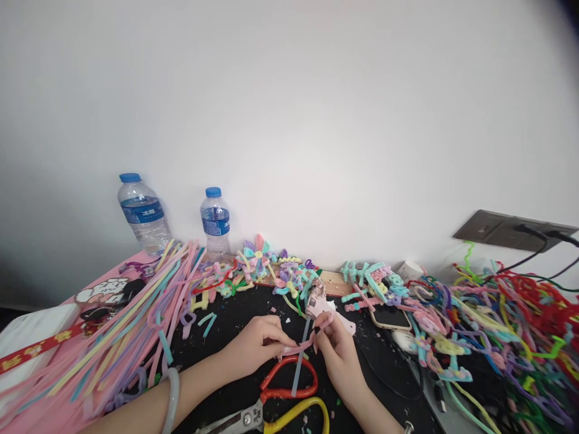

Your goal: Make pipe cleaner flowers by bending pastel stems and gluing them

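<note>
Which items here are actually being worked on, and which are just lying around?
In use:
- left hand and right hand, pinching a fuzzy pink pipe cleaner

Lying about:
- red-and-yellow-handled scissors
- pink glue gun
- two clear plastic water bottles
- heap of pastel pipe cleaners
- smartphone

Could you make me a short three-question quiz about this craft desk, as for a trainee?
1. True or false: both hands pinch one pink pipe cleaner.
2. How many water bottles stand by the wall?
3. What lies just below the hands: A) scissors, B) a hammer, C) a phone?

Key:
1. True; left hand and right hand share it.
2. Two: larger bottle, smaller bottle.
3. A, the scissors.
</note>
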Motion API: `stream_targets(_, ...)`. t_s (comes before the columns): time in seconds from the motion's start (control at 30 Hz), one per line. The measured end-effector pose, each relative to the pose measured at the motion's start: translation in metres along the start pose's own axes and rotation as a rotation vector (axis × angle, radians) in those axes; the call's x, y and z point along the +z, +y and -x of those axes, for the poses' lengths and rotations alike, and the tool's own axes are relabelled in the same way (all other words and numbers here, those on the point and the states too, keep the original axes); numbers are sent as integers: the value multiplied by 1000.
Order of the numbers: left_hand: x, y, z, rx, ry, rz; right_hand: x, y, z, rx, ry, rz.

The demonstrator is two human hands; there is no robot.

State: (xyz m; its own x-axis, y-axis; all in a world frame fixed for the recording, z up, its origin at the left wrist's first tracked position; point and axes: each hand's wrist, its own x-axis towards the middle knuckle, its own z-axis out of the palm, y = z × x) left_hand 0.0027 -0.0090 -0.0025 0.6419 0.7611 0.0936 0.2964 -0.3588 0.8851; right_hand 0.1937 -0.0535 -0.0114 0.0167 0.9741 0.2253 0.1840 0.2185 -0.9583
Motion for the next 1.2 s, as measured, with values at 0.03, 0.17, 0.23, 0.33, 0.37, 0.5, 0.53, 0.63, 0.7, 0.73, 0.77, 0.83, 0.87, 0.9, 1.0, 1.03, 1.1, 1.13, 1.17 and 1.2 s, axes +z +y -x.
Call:
stream_targets(0.03,0,0,0,-3,3,11,0,0,-1,4,2,-22)
stream_targets(0.17,3,-1,-1,-45,36,162,0,0,-4,50,63,-149)
stream_targets(0.23,4,-1,-1,-53,71,242,0,-1,-5,74,102,-184)
stream_targets(0.33,4,0,-2,-25,123,300,0,-2,-6,101,131,-205)
stream_targets(0.37,4,0,-2,-14,132,313,0,-3,-7,105,135,-212)
stream_targets(0.5,3,-1,-2,3,138,318,0,-2,-7,100,147,-242)
stream_targets(0.53,3,-1,-2,2,139,310,0,-2,-7,101,148,-247)
stream_targets(0.63,4,-2,-2,-23,139,283,0,-2,-7,114,148,-255)
stream_targets(0.7,5,-2,-2,-45,139,285,-1,-1,-7,123,147,-259)
stream_targets(0.73,5,-2,-2,-54,139,294,-1,-1,-7,126,146,-259)
stream_targets(0.77,5,-2,-2,-60,139,305,-1,0,-7,126,146,-258)
stream_targets(0.83,6,-3,-2,-64,141,322,-1,1,-7,125,141,-252)
stream_targets(0.87,6,-4,-2,-64,142,324,-1,1,-7,123,139,-250)
stream_targets(0.9,7,-4,-2,-61,143,320,-2,2,-7,121,140,-249)
stream_targets(1.0,6,-5,-2,-55,151,306,-2,2,-7,119,143,-251)
stream_targets(1.03,6,-4,-2,-57,153,304,-2,1,-7,119,143,-252)
stream_targets(1.1,5,-3,-2,-59,154,298,-1,0,-7,122,135,-255)
stream_targets(1.13,5,-3,-2,-52,153,292,-1,-1,-7,123,130,-255)
stream_targets(1.17,5,-2,-2,-45,152,284,-1,-1,-7,124,125,-255)
stream_targets(1.2,4,-1,-1,-36,151,274,-1,-2,-7,122,120,-255)
